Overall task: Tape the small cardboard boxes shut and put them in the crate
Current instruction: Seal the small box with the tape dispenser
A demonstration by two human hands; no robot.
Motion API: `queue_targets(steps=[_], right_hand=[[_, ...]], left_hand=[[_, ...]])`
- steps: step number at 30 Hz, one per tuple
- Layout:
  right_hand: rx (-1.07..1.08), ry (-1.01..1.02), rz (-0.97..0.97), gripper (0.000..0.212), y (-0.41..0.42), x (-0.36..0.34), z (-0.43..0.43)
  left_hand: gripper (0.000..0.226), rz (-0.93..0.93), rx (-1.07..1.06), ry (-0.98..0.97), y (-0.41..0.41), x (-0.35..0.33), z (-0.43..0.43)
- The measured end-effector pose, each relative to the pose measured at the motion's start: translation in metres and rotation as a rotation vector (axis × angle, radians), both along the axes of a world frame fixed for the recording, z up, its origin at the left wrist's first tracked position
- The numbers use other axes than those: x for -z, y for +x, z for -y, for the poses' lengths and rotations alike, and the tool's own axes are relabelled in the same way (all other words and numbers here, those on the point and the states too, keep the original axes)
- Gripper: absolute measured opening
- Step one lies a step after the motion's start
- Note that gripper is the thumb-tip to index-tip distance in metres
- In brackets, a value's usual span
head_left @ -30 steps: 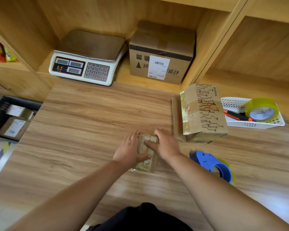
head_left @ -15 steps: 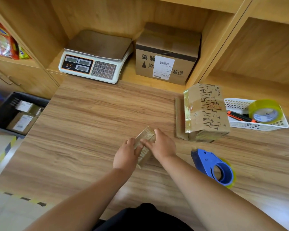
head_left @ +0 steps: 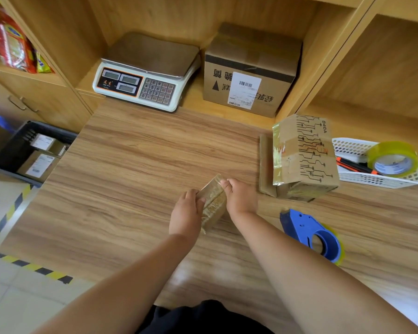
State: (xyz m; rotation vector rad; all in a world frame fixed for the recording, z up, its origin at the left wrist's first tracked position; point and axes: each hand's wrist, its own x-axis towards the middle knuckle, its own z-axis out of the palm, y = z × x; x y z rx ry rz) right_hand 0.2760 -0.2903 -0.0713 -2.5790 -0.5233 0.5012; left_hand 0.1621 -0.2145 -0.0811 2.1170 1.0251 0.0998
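A small cardboard box (head_left: pixel 212 201) wrapped in shiny clear tape is tilted up on edge just above the table's middle. My left hand (head_left: pixel 185 213) grips its left side and my right hand (head_left: pixel 239 198) grips its right side, fingers curled over the top edge. The dark crate (head_left: pixel 15 150) sits on the floor at the left, with labelled small boxes (head_left: pixel 38 165) inside. A blue tape dispenser (head_left: pixel 311 235) lies on the table to the right of my right arm.
A larger taped printed box (head_left: pixel 302 155) stands on flat cardboard at the right. A white basket (head_left: pixel 377 177) holds a tape roll (head_left: pixel 392 159) and a cutter. An electronic scale (head_left: pixel 143 73) and a labelled carton (head_left: pixel 249 71) fill the shelf behind. Hazard tape marks the floor.
The small box lay flat under both hands a second ago; both hands have lifted and tilted it onto its edge. The camera has shifted left, showing more of the crate.
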Motion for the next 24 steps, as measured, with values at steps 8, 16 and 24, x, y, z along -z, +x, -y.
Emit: queue_targets(steps=[8, 16, 24], right_hand=[[0.186, 0.071, -0.125, 0.039, -0.024, 0.002, 0.004], [0.176, 0.089, -0.298, 0.034, -0.015, 0.007, 0.01], [0.205, 0.175, -0.608, 0.05, -0.01, -0.011, 0.014]], left_hand=[[0.056, 0.0, -0.625, -0.54, 0.005, -0.011, 0.025], [0.037, 0.066, -0.607, -0.497, 0.005, -0.009, 0.028], [0.031, 0.07, -0.554, -0.555, 0.001, -0.008, 0.02]])
